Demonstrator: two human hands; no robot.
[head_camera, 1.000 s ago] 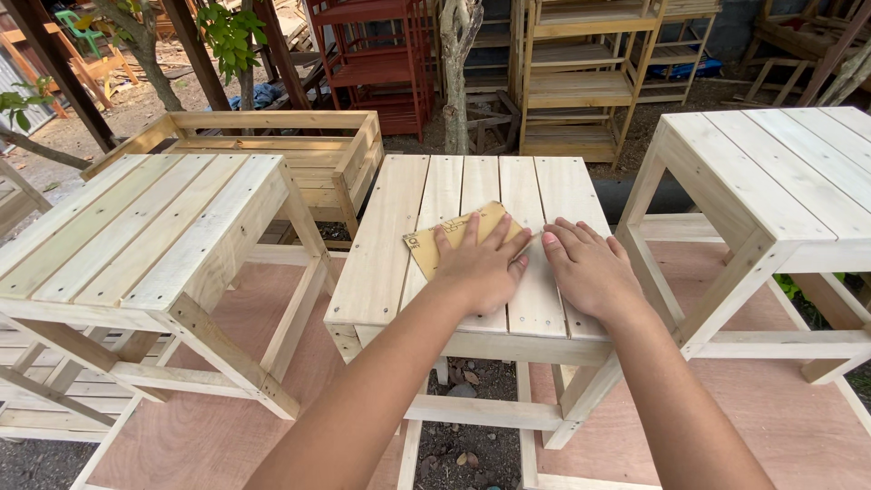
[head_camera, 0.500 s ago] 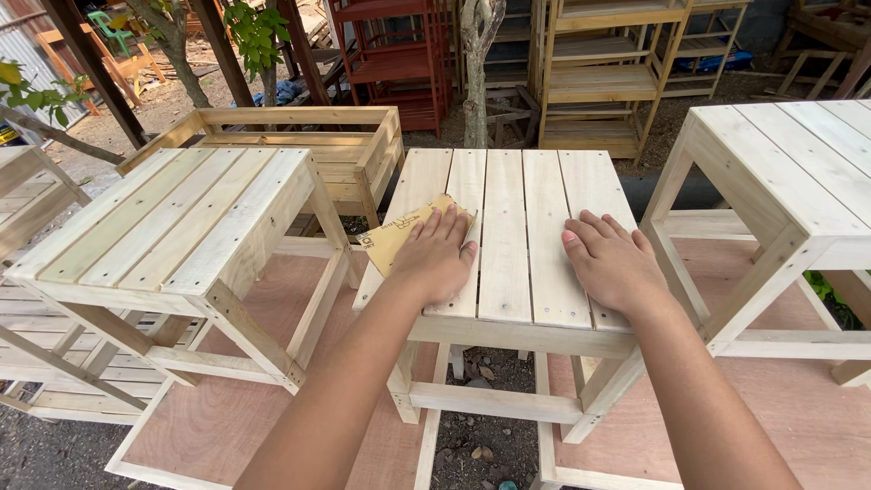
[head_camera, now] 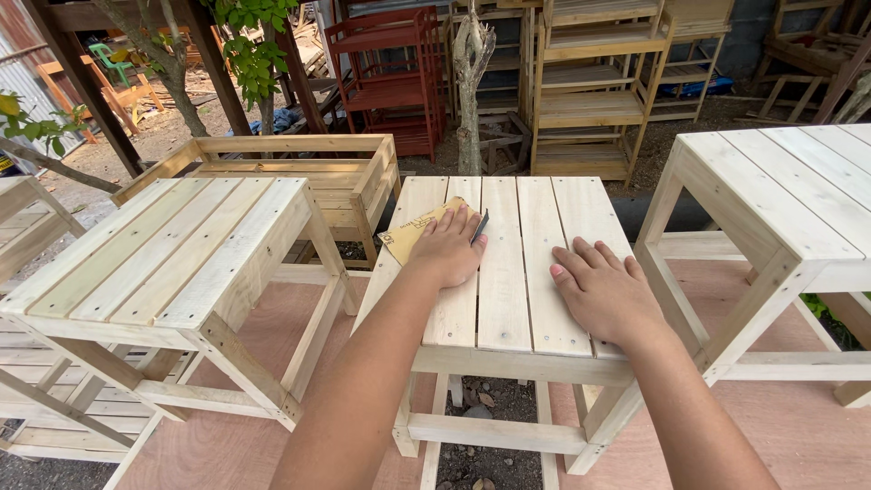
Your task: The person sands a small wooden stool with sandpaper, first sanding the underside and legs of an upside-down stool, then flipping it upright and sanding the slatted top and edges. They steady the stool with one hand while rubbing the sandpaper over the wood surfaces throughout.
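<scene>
The person leans over a small pale wooden table with a slatted top (head_camera: 526,272), both bare arms stretched out across it. The left hand (head_camera: 449,249) lies palm down on a tan sheet of sandpaper (head_camera: 410,231), fingers spread flat and pressing it against the slats rather than curling round it; the sheet sits at the far left part of the tabletop, one corner poking out past the table's left edge and a dark sliver of its other face showing beside the fingertips. The right hand (head_camera: 603,292) rests open and flat on the bare slats toward the right side of the same top, holding nothing, well apart from the sandpaper. Just to the left stands a second unfinished slatted table (head_camera: 154,263), and another one like it (head_camera: 780,195) stands to the right, all on reddish-brown plywood sheets (head_camera: 798,426). Behind the left table is a low pale wooden crate-like frame (head_camera: 299,168). Further back are a red painted wooden rack (head_camera: 386,77), tall bare wooden shelving (head_camera: 590,91) and a thin tree trunk (head_camera: 469,91).
</scene>
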